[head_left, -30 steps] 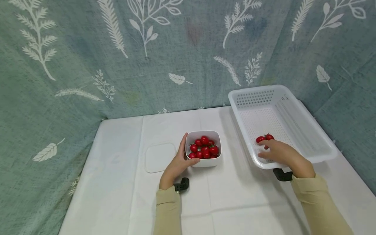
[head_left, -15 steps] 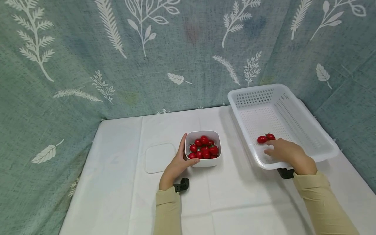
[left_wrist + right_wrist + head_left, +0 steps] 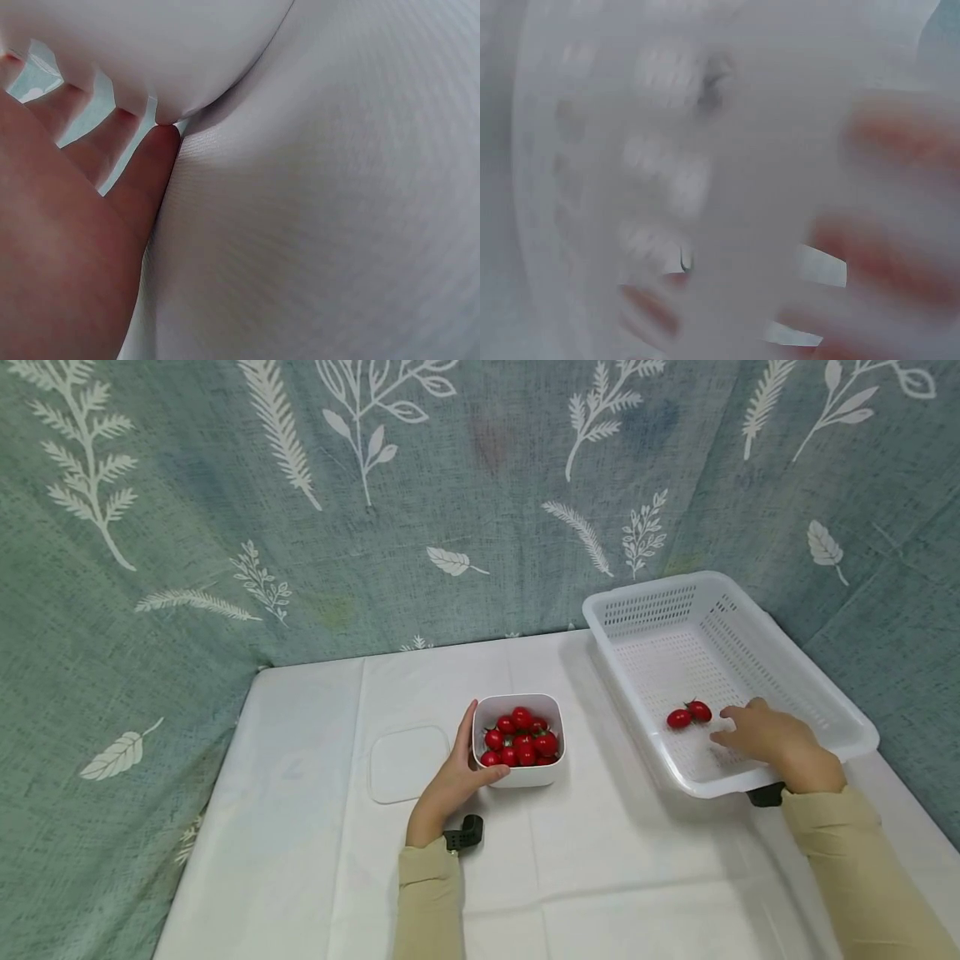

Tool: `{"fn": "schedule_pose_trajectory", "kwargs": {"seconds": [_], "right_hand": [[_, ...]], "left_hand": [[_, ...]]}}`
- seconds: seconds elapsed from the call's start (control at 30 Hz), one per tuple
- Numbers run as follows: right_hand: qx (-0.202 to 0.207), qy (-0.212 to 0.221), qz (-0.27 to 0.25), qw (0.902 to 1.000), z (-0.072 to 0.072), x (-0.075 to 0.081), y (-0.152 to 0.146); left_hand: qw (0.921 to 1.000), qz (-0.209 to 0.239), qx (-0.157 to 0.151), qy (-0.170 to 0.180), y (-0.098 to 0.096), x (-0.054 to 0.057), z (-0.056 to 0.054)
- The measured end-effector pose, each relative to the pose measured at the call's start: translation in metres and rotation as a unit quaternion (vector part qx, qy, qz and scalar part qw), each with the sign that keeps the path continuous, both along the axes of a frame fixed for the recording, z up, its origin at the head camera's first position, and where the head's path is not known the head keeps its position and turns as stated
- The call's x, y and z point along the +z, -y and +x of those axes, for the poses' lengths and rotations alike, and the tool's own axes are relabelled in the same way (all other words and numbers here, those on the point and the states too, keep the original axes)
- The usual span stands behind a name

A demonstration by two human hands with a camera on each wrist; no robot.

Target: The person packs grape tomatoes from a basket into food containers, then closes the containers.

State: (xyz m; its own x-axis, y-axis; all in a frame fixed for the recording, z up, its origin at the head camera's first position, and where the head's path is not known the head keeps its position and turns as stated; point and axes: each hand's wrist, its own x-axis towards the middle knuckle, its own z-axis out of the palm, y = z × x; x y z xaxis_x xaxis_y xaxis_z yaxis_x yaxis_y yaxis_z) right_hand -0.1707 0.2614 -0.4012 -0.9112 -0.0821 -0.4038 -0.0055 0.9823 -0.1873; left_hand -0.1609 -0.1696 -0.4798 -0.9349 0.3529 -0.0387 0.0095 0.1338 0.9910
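My left hand (image 3: 454, 782) holds a small white square container (image 3: 522, 778) by its near left corner, fingers along the left side and thumb at the front rim. Several cherry tomatoes (image 3: 527, 743) fill it. In the left wrist view, the fingers (image 3: 142, 180) lie against the container's pale wall. My right hand (image 3: 772, 739) reaches into a white perforated basket (image 3: 626, 693), its fingers loose and nothing held in them. Two cherry tomatoes (image 3: 690, 714) lie on the basket's floor just left of those fingertips. Through the basket wall, the right wrist view gives only blurred fingers (image 3: 892, 262).
Left of the container, a flat white square lid (image 3: 408, 764) lies on the white-covered table (image 3: 300, 827). A green-blue leaf-patterned curtain (image 3: 375, 577) hangs behind the table and along its sides. The basket stands by the right edge.
My right hand has moved right, away from the two tomatoes. The basket has shifted slightly right with the tomatoes in it. The left hand and container stay put.
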Motion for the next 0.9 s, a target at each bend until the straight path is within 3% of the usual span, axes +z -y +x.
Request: {"fn": "schedule_pose_trajectory", "kwargs": {"seconds": [0.2,0.37,0.73,0.9], "right_hand": [[-0.033,0.002,-0.011,0.9994,-0.002,0.000,-0.015],[-0.010,0.029,-0.013,0.9994,-0.010,-0.004,-0.024],[0.057,0.009,-0.056,0.9968,-0.016,-0.013,-0.024],[0.068,-0.036,-0.097,0.9923,-0.015,-0.012,-0.024]], "left_hand": [[0.9998,0.011,-0.007,0.012,-0.003,0.016,0.006],[0.9999,0.004,-0.011,0.012,-0.004,0.027,0.010],[0.9998,0.010,-0.012,0.008,-0.005,0.028,0.011],[0.9997,0.017,-0.016,0.000,-0.005,0.026,0.010]]}}
